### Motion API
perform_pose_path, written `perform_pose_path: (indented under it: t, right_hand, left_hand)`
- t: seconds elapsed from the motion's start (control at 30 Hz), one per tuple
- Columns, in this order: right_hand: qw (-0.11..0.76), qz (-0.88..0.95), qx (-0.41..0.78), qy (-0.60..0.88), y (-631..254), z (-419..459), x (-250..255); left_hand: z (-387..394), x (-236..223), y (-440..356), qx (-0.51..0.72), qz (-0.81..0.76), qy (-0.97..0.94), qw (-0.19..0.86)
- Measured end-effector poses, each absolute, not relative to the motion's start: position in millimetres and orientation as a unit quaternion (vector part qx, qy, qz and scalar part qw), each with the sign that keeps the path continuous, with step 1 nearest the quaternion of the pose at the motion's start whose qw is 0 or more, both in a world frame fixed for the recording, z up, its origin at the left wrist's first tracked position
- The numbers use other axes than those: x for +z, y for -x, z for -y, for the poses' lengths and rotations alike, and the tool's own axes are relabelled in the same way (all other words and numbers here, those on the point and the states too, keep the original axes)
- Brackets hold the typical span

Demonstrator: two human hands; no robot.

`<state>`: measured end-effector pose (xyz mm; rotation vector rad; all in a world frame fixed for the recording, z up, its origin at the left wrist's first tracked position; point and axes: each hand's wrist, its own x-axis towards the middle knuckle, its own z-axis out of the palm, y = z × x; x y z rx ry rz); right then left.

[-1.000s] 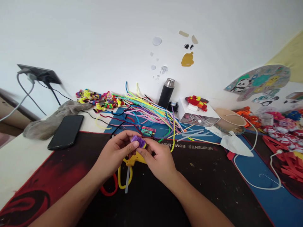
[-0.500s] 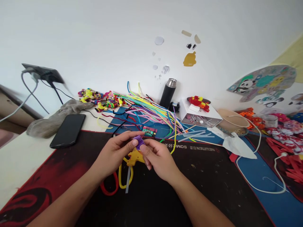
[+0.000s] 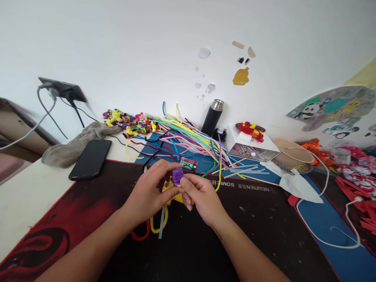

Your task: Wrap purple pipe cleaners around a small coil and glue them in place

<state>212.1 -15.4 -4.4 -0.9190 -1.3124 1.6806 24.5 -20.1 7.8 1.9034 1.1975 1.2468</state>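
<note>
A small ribbed purple piece of bent pipe cleaner point(image 3: 177, 176) is held up between my two hands. My left hand point(image 3: 148, 188) closes on it from the left, index finger along its top and thumb low near its bottom edge. From the right, my right hand point(image 3: 202, 197) pinches its lower corner between thumb and fingers. Behind and below them lies a yellow glue gun point(image 3: 176, 197), partly hidden by the hands, with a translucent glue stick point(image 3: 161, 225) sticking out. Scissors with red and yellow handles point(image 3: 166, 221) rest under the glue gun.
Coloured pipe cleaners point(image 3: 194, 139) are heaped at the back. Beside them stand a black thermos point(image 3: 212, 117) and a white drawer box point(image 3: 255, 147). A phone point(image 3: 91, 159) lies left, and a white cable point(image 3: 331, 244) loops on the right.
The purple piece now stands more upright between my fingers. My left thumb has moved from its face down to its lower edge. The view has shifted slightly left.
</note>
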Motion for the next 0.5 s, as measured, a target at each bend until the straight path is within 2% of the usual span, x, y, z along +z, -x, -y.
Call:
perform_pose_path:
  t: [0.3, 0.5]
  right_hand:
    - [0.408, 0.485, 0.706, 0.317, -214.3, 12.9, -11.6]
    - [0.418, 0.446, 0.726, 0.317, -212.2, 13.0, -13.9]
  left_hand:
    - [18.6, 5.8, -20.5, 0.442, -0.413, -0.761, 0.234]
    - [17.9, 2.7, -21.6, 0.446, -0.402, -0.761, 0.247]
